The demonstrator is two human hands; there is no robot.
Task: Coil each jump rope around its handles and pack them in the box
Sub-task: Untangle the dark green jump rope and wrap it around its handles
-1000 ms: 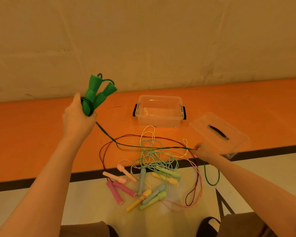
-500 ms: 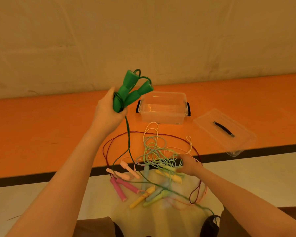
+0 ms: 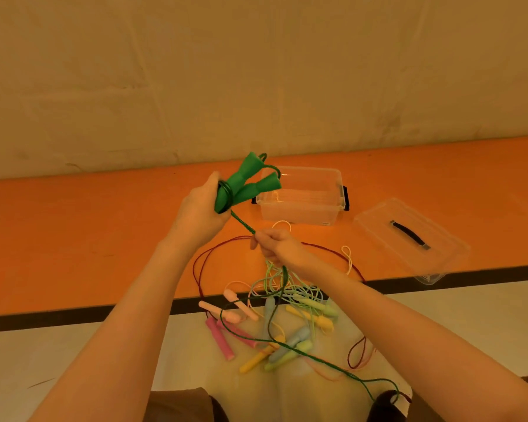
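My left hand [image 3: 200,213] grips the two green handles [image 3: 246,184] of a jump rope, held up in front of the clear plastic box [image 3: 302,194]. A few turns of green cord wrap the handles near my fingers. My right hand [image 3: 276,246] pinches the green cord [image 3: 241,222] just below the handles. From there the cord trails down over the pile and off to the lower right [image 3: 333,365]. Several other jump ropes [image 3: 275,327] lie tangled on the floor below my hands, with pink, peach, yellow, light blue and light green handles.
The box's clear lid [image 3: 409,239] with a black handle lies to the right on the orange floor strip. A dark red cord [image 3: 201,269] loops around the pile. A pale wall rises behind. My knees show at the bottom edge.
My right hand has risen from the pile to just under the handles, sliding up the green cord. My left hand with the handles has shifted right, toward the box.
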